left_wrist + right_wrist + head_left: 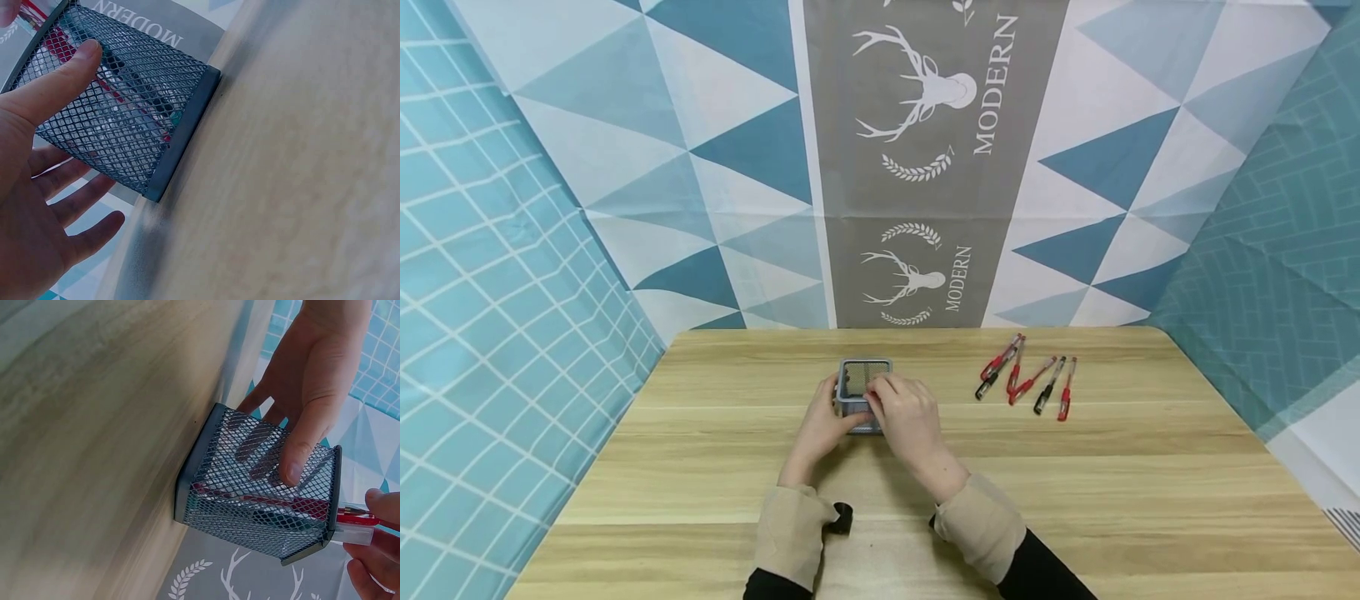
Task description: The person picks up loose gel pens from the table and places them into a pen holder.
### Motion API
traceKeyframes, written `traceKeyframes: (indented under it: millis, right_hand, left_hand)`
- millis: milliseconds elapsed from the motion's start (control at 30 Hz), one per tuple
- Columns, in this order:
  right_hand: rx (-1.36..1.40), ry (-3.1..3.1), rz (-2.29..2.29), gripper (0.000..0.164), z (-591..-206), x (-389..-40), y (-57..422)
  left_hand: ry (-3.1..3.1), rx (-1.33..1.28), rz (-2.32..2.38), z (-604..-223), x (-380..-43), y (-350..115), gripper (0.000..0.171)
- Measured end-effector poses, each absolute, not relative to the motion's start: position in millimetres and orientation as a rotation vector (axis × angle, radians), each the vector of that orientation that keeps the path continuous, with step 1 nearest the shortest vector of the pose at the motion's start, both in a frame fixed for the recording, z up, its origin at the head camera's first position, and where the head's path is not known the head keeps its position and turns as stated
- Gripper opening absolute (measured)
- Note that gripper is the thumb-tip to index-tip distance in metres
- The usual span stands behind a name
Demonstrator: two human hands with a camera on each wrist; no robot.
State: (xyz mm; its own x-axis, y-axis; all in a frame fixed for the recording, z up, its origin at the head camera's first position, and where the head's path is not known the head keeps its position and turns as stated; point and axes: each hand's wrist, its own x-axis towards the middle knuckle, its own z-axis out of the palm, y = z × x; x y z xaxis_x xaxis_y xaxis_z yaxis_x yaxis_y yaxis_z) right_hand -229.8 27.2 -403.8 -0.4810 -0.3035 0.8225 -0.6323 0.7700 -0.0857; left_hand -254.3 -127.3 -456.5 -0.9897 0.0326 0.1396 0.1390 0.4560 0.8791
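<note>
A square pen holder of dark metal mesh stands upright on the wooden table. My left hand holds it from the left, thumb across the near mesh wall and fingers around the far side, as the left wrist view shows. Over the rim, my right hand pinches the top end of a red pen that reaches into the holder. A clear pen end sticks out beside it, close to the same fingertips. Through the mesh, red and dark pen shafts show inside.
Right of the holder, several loose pens lie on the table, among them a red pen and a black pen. A patterned cloth with deer heads hangs behind the table's back edge.
</note>
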Motion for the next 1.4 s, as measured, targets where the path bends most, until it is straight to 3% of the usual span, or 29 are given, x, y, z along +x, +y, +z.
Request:
traceKeyframes:
  millis: [833, 1400]
  right_hand:
    - [0.72, -2.094, 0.496, 0.018, -403, -226, 26]
    - [0.688, -2.012, 0.534, 0.012, -390, -221, 35]
  left_hand:
    - [-2.585, -0.153, -1.607, -456, -254, -128, 0.082]
    - [-2.579, -0.169, -1.597, -456, -255, -128, 0.087]
